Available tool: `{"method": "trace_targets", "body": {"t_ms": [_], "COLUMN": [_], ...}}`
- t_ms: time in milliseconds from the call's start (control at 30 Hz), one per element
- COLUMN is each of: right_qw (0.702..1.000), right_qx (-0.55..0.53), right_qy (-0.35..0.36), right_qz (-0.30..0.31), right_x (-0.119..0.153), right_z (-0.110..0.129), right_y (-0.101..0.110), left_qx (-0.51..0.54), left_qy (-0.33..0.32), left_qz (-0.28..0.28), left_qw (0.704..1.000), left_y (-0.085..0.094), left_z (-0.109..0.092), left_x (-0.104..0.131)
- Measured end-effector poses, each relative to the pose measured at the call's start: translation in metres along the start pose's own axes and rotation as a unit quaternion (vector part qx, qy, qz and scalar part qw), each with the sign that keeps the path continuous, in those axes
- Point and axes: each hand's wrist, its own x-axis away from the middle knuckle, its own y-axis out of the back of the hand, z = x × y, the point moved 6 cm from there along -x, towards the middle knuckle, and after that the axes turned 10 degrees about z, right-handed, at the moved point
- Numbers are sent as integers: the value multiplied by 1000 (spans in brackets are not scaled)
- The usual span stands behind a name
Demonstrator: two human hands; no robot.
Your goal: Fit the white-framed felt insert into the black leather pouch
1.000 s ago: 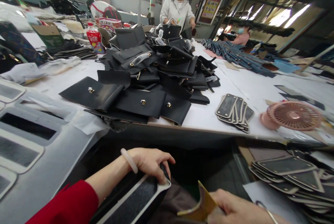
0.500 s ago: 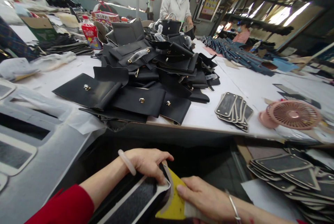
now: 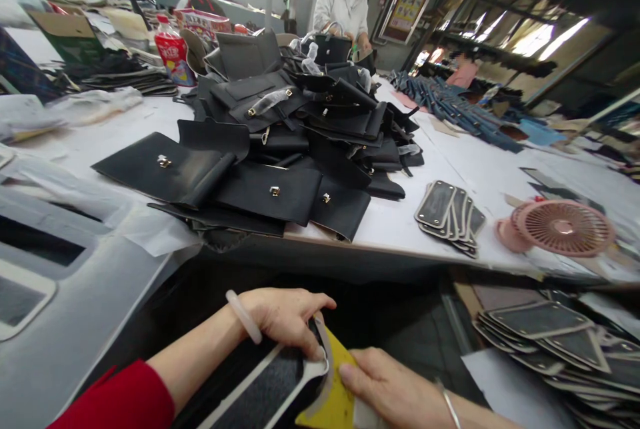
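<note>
Low in the view, a black leather piece with a pale border (image 3: 263, 386) reaches up from the bottom edge. My left hand (image 3: 290, 322), with a pale bangle at the wrist, grips its upper end between thumb and fingers. My right hand (image 3: 377, 382) pinches a yellow piece with a grey edge (image 3: 333, 386), thumb on top. The grey edge lies against the end of the black piece, beside my left thumb. The right fingertips are hidden under the yellow piece.
Black leather bags (image 3: 270, 192) are heaped on the white table (image 3: 450, 156). Right of them are bordered panels (image 3: 450, 212) and a pink fan (image 3: 563, 228). More panels (image 3: 550, 329) are stacked lower right. A red bottle (image 3: 173, 49) stands behind; a person (image 3: 343, 2) is across the table.
Both hands keep their grips, with only a slight shift of the right hand and yellow piece. The camera view has tilted slightly.
</note>
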Motion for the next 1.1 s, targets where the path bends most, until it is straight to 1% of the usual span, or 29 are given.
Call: {"method": "trace_targets", "body": {"t_ms": [200,367,500,600,700,767,933,1100], "right_qw": [999,996,994,989,984,983,983,973], "right_qx": [-32,-74,-100,-140,-170,-174,-173,-221], "right_qy": [29,42,40,48,49,47,51,55], "right_qz": [-17,-18,-18,-13,-20,-27,-45,-46], "right_x": [-8,-13,-16,-18,-21,-23,-27,-36], "right_z": [-6,-12,-11,-10,-15,-20,-27,-16], "right_y": [-9,-17,-22,-26,-29,-30,-33,-45], "left_qx": [-4,11,-5,-23,-29,-20,40,74], "left_qy": [-4,-11,-20,-21,-21,-23,-42,-47], "left_qz": [-13,-20,-23,-29,-34,-39,-54,-72], "left_qw": [1000,1000,1000,999,999,999,997,994], "left_y": [2,3,5,6,7,7,4,-1], "left_z": [-3,-1,0,-1,-1,-1,3,10], "left_x": [5,7,7,8,9,9,4,-3]}}
